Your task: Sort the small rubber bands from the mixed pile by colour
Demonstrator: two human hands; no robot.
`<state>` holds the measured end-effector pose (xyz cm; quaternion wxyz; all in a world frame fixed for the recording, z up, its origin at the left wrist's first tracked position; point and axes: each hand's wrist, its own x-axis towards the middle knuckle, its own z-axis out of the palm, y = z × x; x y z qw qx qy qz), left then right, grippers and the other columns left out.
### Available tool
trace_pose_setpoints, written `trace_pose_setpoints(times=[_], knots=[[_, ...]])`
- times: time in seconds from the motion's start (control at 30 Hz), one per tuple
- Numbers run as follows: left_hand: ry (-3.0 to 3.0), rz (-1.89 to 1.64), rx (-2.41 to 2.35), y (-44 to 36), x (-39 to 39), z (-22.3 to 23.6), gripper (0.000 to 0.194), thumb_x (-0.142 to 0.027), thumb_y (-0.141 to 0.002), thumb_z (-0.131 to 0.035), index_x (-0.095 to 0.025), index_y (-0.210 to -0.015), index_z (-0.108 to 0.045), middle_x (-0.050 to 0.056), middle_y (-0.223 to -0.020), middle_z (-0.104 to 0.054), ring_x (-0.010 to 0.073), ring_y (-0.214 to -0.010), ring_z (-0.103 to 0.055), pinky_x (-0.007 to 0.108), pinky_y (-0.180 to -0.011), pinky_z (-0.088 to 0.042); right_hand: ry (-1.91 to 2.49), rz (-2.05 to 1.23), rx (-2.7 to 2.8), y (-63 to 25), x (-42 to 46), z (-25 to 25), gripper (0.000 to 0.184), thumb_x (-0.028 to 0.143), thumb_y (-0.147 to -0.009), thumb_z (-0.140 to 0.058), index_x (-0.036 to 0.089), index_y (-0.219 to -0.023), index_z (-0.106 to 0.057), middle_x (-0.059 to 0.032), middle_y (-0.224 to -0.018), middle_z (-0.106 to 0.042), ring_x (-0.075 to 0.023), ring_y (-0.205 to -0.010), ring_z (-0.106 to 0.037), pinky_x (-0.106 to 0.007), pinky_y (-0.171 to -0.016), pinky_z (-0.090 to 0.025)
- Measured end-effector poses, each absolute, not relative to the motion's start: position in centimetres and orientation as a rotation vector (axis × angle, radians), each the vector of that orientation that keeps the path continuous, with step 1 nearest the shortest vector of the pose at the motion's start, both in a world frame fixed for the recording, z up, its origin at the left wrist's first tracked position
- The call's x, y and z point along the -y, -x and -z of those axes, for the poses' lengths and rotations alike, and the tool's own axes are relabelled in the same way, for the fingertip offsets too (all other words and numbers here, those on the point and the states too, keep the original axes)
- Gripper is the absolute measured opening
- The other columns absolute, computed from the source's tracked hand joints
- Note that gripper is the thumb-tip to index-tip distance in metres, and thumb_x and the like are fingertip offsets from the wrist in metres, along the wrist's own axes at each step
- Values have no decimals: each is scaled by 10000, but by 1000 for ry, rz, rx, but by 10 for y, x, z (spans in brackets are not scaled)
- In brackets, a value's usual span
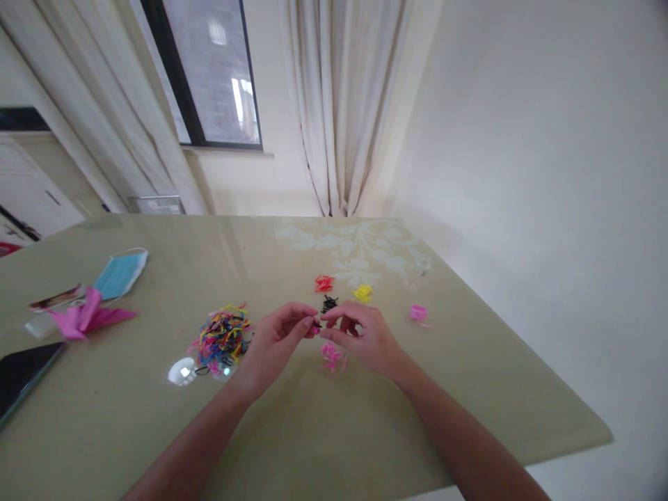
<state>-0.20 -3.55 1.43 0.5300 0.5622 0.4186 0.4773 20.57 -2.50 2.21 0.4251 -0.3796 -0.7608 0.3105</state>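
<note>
My left hand (275, 339) and my right hand (360, 334) meet above the table, fingertips pinched together on a small dark rubber band (316, 323). A mixed heap of coloured rubber bands (223, 336) lies just left of my left hand. Small sorted piles sit around my hands: red (324, 282), black (328, 303), yellow (363, 293) beyond them, pink (332, 355) under my right hand, and another pink bit (418, 312) to the right.
The glossy olive table (323, 431) also holds a blue face mask (121, 273), a pink paper shape (88, 316), a dark phone (24, 376) at the left edge and a small clear thing (422, 265) far right. Curtains and a window stand behind.
</note>
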Motion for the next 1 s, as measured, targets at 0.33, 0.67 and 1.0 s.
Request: trace_pose_setpoints(times=[0.33,0.67,1.0], knots=[[-1273,-1110,-970,0,37,-14,281,-426,-848,-792,-175,-970,-768,43,-870,-783,169,-826,-717,308,-825,-593,997,-746,1894,-205,25,-19,112,263,-921,-717,175,-878,-771,-7,-737,-703,-107,-587,-523,-232,-558,-405],[-1184,-1056,-965,-1,36,-10,347,-497,-826,-807,-158,-870,-747,20,-764,-732,139,-722,-664,261,-723,-534,1002,-886,1778,-208,25,-20,143,309,-934,-702,174,-904,-739,-7,-743,-679,-115,-610,-543,-231,-553,-399],[-1218,-1191,-945,1,34,-9,357,-500,-887,-757,-161,-783,-718,12,-731,-686,119,-679,-600,237,-678,-487,1095,-666,1793,-220,15,-19,140,314,-950,-698,191,-916,-754,-16,-756,-691,-140,-622,-553,-261,-587,-424]])
